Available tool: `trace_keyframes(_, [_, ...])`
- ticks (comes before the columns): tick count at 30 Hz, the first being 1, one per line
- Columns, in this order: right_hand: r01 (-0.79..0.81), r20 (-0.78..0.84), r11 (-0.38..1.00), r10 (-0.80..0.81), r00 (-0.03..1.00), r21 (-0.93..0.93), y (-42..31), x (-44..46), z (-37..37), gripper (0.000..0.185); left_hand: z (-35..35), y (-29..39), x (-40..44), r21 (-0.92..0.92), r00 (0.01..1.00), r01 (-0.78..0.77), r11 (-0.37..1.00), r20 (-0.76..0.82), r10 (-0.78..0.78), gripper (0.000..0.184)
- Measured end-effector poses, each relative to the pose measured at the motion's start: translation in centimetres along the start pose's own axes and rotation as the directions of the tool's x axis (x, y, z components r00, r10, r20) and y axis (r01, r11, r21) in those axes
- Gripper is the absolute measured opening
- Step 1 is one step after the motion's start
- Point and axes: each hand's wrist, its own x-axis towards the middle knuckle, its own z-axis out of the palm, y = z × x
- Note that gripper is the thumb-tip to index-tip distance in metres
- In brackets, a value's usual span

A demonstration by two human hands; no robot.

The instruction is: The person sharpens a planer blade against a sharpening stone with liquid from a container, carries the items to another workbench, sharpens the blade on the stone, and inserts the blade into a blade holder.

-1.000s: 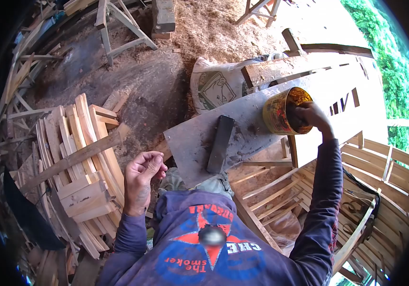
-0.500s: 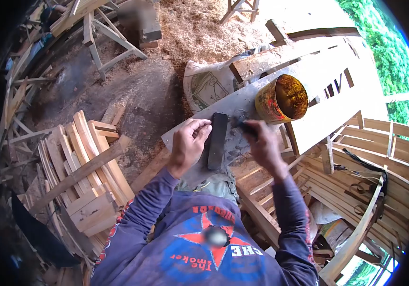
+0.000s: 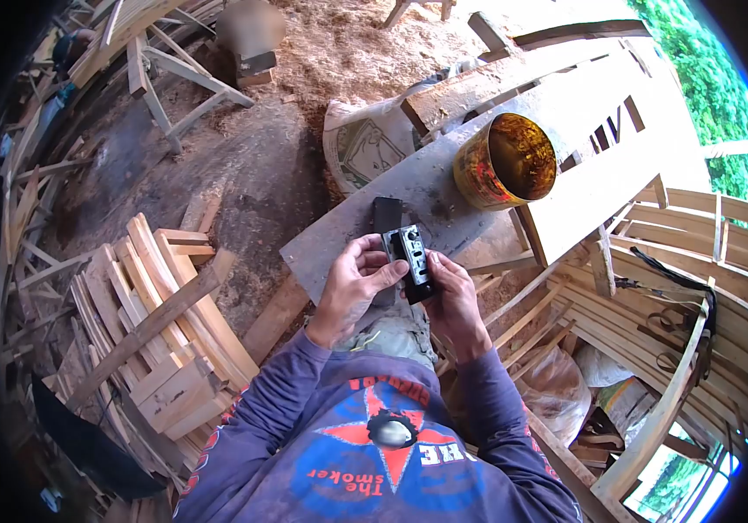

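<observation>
A small black object with shiny, light-patterned markings [image 3: 408,261] is between my two hands, above the grey board [image 3: 330,235]. My left hand [image 3: 361,283] pinches its left side with the thumb on top. On its right, my right hand [image 3: 454,301] grips the lower edge. Behind it, a dark rectangular block [image 3: 388,212] lies on the board, partly covered by the object and my left hand. A yellow and red round tin [image 3: 485,170], open at the top, stands on the board to the right.
Stacked wood strips [image 3: 143,305] lie at the left. A printed sack [image 3: 365,148] is beyond the board. Wooden trestles [image 3: 182,78] stand at the upper left, and a slatted wooden frame [image 3: 653,296] is at the right. Shavings cover the ground.
My right hand has come out of the tin and moved left with a dark object. My left hand has moved in from the left, and both hands now hold that object.
</observation>
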Motion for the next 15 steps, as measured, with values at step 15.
trace_keyframes(15, [-0.074, 0.184, 0.971, 0.032, 0.982, 0.226, 3.2, -3.3, -1.0, 0.047, -0.6, 0.4, 0.2, -0.492, 0.970, 0.212, 0.844, 0.209, -0.122, 0.034])
